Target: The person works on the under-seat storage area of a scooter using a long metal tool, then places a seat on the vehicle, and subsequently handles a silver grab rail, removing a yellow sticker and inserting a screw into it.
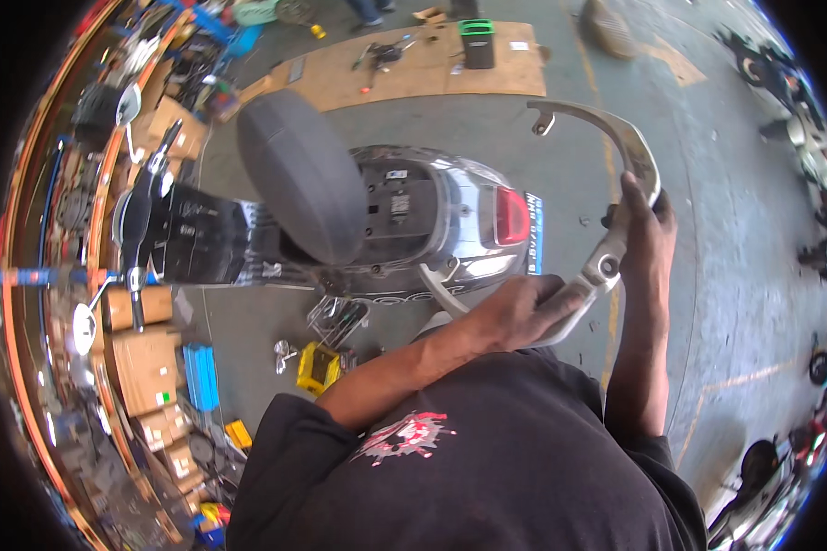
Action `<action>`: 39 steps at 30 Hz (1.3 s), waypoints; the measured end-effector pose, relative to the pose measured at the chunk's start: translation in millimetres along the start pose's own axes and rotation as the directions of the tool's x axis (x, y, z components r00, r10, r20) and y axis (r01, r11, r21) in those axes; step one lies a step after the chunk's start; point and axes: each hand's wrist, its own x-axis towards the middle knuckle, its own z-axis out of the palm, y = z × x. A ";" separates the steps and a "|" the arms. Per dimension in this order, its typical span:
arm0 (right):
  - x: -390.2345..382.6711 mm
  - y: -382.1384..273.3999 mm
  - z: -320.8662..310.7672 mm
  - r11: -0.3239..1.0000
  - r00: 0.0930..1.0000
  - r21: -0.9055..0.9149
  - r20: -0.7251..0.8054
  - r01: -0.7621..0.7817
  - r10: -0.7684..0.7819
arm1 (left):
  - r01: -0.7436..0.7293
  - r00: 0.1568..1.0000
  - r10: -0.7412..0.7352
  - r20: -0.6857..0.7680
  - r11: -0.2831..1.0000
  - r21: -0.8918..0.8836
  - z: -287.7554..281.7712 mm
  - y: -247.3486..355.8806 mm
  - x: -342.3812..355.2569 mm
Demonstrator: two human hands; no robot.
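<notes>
I hold a curved silver metal grab rail [616, 147] in both hands, behind the tail of a silver scooter [450, 225]. My left hand [515, 312] grips the rail's lower end near its mounting hole. My right hand [643, 220] grips the rail higher up along its curve. The rail's far end with a bolt eye [544, 119] points away over the floor. The scooter's black seat [303, 174] is tipped up, showing the black compartment beneath, and its red tail light [511, 216] faces me.
A yellow box [319, 367] and loose tools lie on the floor by the scooter. Cardboard boxes [142, 363] and parts crowd the left side. A plywood sheet [413, 64] with a black bin [476, 41] lies beyond. Other scooters [799, 119] stand at right.
</notes>
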 end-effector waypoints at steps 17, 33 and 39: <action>11.2 14.7 102.8 0.979 0.974 -0.162 0.169 -0.125 0.152 | -0.095 0.994 0.074 -0.076 0.934 -0.345 -49.9 -57.3 -27.8; 70.5 -0.4 93.6 0.980 0.955 -0.197 0.289 -0.010 0.068 | 0.190 0.965 -0.232 -0.122 0.939 -0.286 -39.6 -3.4 40.6; 98.1 18.1 84.4 0.983 0.900 -0.139 0.402 -0.120 0.166 | 0.069 0.987 -0.127 -0.100 0.892 -0.447 -23.5 -11.9 37.8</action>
